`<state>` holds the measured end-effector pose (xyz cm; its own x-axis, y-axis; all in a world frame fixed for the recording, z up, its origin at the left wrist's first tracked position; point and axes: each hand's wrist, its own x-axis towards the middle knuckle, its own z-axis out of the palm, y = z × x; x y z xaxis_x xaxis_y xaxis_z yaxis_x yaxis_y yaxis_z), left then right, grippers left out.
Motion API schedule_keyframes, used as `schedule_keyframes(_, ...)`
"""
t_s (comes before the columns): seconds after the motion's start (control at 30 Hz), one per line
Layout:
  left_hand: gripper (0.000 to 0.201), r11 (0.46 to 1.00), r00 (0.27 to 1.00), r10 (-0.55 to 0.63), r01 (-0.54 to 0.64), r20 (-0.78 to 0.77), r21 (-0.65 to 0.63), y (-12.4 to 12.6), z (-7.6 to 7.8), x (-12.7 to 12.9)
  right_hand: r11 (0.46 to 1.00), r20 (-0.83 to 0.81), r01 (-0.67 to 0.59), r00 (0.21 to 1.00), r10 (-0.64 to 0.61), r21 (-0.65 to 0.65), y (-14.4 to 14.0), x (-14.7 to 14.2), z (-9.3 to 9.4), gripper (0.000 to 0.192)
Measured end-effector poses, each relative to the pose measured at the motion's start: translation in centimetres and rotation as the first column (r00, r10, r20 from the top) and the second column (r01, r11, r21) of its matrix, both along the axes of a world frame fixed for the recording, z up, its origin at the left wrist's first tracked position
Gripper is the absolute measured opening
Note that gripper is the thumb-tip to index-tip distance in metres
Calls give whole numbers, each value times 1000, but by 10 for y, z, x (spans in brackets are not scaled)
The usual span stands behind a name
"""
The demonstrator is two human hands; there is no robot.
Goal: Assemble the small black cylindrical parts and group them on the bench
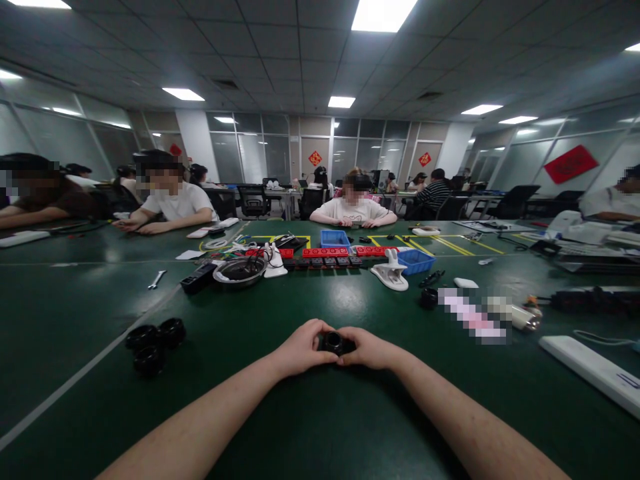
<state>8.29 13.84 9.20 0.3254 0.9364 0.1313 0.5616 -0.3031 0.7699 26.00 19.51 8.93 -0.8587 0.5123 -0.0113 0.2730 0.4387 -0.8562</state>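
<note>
My left hand (303,349) and my right hand (369,349) meet over the green table (320,427), and together they grip a small black round part (333,343) between the fingertips. Only its top face shows; the fingers cover the rest. To the left of my left forearm lie three more black round parts (153,341) in a loose cluster on the table.
Beyond my hands stand a metal bowl (240,272), rows of red and black blocks (325,256), two blue bins (416,261), a white clamp-like tool (391,273) and a wrench (157,279). A white power strip (590,371) lies at right. Several seated people work across the table.
</note>
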Motion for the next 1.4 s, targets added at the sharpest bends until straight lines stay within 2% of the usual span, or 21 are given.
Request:
schedule_keyframes(0.17,43,1000,1000,10,-10,-19,-3,-1,1,1,1000,29,22,999,-23,22,1,1,0,28)
schedule_keyframes(0.3,40,994,992,103,-99,-79,50,-4,0,5,968,100,135,982,-159,212,0,-3,-7,33)
schedule_keyframes(0.37,37,979,976,193,-185,-99,86,-6,-1,9,906,138,224,947,-289,358,-5,-8,-11,36)
schedule_keyframes(0.47,34,944,941,316,-299,-125,139,-9,-3,15,732,155,311,857,-492,606,-15,-17,-14,35)
schedule_keyframes(0.53,33,934,931,340,-318,-131,163,-10,-3,16,635,148,299,820,-553,712,-20,-20,-15,32)
schedule_keyframes(0.57,33,936,935,332,-309,-128,170,-10,-3,16,616,142,290,820,-555,733,-21,-20,-14,32)
schedule_keyframes(0.6,32,941,941,315,-292,-122,172,-10,-3,15,624,138,281,833,-536,729,-21,-20,-14,34)
schedule_keyframes(0.67,32,956,959,263,-244,-107,164,-8,-2,12,705,115,265,890,-441,658,-18,-16,-13,41)
schedule_keyframes(0.77,35,982,983,162,-151,-89,115,-5,0,5,873,12,196,974,-225,446,-8,-8,-10,54)
schedule_keyframes(0.87,38,997,996,67,-65,-60,39,-2,2,1,975,-40,50,998,-43,214,-1,-1,-5,47)
schedule_keyframes(0.93,38,999,998,39,-37,-47,34,-2,2,0,996,-37,-23,999,27,89,1,1,-1,39)
schedule_keyframes(1.0,36,997,998,35,-32,-47,73,-3,3,1,999,-42,-37,998,38,23,1,2,1,37)
schedule_keyframes(1.1,33,993,998,37,-30,-53,118,-4,5,2,1000,-51,-21,998,20,-11,1,2,1,36)
schedule_keyframes(1.4,38,996,999,28,-26,-29,83,-2,-1,0,998,-31,-8,999,7,-64,2,1,-3,34)
